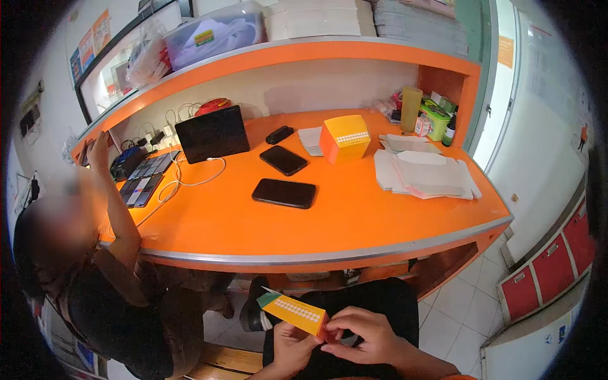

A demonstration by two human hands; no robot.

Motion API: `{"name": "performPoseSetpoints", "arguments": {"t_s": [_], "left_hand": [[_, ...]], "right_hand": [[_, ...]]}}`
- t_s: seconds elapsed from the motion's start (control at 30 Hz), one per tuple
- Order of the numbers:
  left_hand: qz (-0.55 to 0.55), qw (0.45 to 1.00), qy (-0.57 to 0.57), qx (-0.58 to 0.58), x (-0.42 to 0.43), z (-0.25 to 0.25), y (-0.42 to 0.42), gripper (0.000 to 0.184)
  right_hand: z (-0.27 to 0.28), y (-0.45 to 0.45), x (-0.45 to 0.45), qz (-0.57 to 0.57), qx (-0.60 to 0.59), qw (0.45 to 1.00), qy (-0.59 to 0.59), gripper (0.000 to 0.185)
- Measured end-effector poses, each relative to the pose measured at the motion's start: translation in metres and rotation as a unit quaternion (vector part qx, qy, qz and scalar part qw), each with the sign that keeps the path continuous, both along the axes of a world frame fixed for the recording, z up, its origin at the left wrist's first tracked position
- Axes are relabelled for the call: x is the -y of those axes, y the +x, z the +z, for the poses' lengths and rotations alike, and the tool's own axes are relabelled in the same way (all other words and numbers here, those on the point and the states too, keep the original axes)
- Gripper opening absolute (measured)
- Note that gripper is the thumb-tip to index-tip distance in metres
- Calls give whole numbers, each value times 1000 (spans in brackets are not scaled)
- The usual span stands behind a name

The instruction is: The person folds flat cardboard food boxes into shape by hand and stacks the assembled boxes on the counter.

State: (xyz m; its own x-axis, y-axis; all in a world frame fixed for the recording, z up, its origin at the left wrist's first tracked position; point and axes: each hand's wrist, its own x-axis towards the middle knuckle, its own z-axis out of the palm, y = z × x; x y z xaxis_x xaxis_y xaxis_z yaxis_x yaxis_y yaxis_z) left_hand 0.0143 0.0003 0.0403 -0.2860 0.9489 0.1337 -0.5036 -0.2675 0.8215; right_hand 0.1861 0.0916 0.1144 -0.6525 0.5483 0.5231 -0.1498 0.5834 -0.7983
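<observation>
Above my lap, a small yellow carton (296, 313) with white patterning and a green end is held between both hands. My left hand (292, 347) grips it from below, its fingers partly hidden behind the carton. At the carton's orange-red right end, my right hand (364, 335) is closed, thumb and fingers pinching the edge. On the orange desk (342, 221) beyond stands a larger yellow and orange box (346, 139). Flat white cardboard pieces (427, 173) lie to its right, and more pale sheets (311, 140) lie at its left.
Phones (284, 194) (283, 160), a dark tablet (213, 134) and white cables (178, 180) are on the desk. A person (107, 297) sits at the left, one arm raised. The desk's metal front edge (316, 257) lies beyond my hands. Red drawers (552, 268) stand at the right.
</observation>
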Motion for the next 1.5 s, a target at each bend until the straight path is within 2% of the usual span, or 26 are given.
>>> {"name": "performPoseSetpoints", "arguments": {"t_s": [0.13, 0.23, 0.27, 0.33, 0.43, 0.47, 0.57, 0.67, 0.77, 0.8, 0.87, 0.9, 0.97, 1.0, 1.03, 1.07, 1.1, 1.17, 1.2, 1.3, 1.33, 1.37, 1.4, 1.47, 1.5], "left_hand": [[-39, 999, -18, 32, -4, 5, -7, 38], [-46, 999, -13, -24, -4, 1, -18, 39], [-57, 997, 48, -8, -8, 2, -18, 39], [-69, 997, 18, -18, -4, 3, -19, 39], [-67, 998, -5, -16, -1, -5, -12, 42], [-62, 998, -7, 7, -1, -8, -8, 44], [-72, 997, -23, 25, 0, -11, -8, 43], [-87, 996, -17, 22, -1, -34, -11, 40], [-97, 995, 10, 26, -1, -23, -3, 37], [-89, 994, 35, 52, -3, -15, 3, 26], [-95, 991, 42, 79, -8, -12, 5, 29], [-99, 990, 46, 91, -7, -11, 4, 30], [-117, 989, 69, -56, -3, -17, 1, 45], [-62, 979, 100, -166, -5, -9, 12, 48], [-8, 953, 128, -273, -6, -5, 19, 50], [0, 926, 113, -360, -4, -5, 19, 52], [-25, 923, 92, -373, -5, -11, 14, 52], [-77, 915, 49, -392, -4, -30, 7, 54], [-102, 919, 38, -379, -5, -19, 0, 52], [-96, 893, 65, -434, -10, 15, -9, 38], [-85, 887, 81, -446, -12, 29, -7, 40], [-144, 887, 107, -425, -13, 22, -10, 53], [-171, 876, 116, -437, -17, 27, -15, 54], [-223, 843, 119, -475, -21, 38, -17, 56], [-232, 827, 119, -498, -24, 42, -19, 56]], "right_hand": [[-10, -3, 1, -40, 12, 998, 49, 17], [-13, -3, 2, -45, 31, 996, 67, 16], [-19, -2, 2, -36, 5, 999, 15, 16], [-27, 1, 4, -22, -44, 995, -90, 14], [-20, 2, 5, -16, -36, 993, -115, 8], [-17, 4, 0, 7, 1, 1000, -28, 21], [-16, 5, -5, 54, 24, 998, 34, 22], [-18, -4, 0, 9, -42, 998, 35, 15], [-25, -5, 7, -8, -26, 999, 18, 18], [-27, -4, 9, -19, -11, 1000, 3, 16], [-34, 1, 11, -40, 17, 999, -25, 14], [-43, 2, 13, -61, -19, 994, -89, 16], [-74, 3, 13, -102, -89, 967, -215, 44], [-73, 1, 10, -152, -18, 966, -208, 61], [-72, 2, 14, -157, -34, 961, -226, 60], [-68, 3, 19, -163, -49, 955, -243, 58], [-55, 2, 20, -170, -68, 949, -257, 57], [-28, 13, 14, -166, 40, 985, -4, 50], [-11, 17, 9, -162, 92, 975, 124, 47], [55, 19, -7, -121, 75, 967, 213, 38], [82, 16, -18, -70, 54, 962, 258, 38], [92, 5, -28, -74, -14, 938, 339, 34], [113, -13, -24, -141, -71, 913, 377, 31], [143, -40, -5, -173, -132, 953, 212, 18], [136, -44, -11, -186, -214, 937, 205, 15]]}}
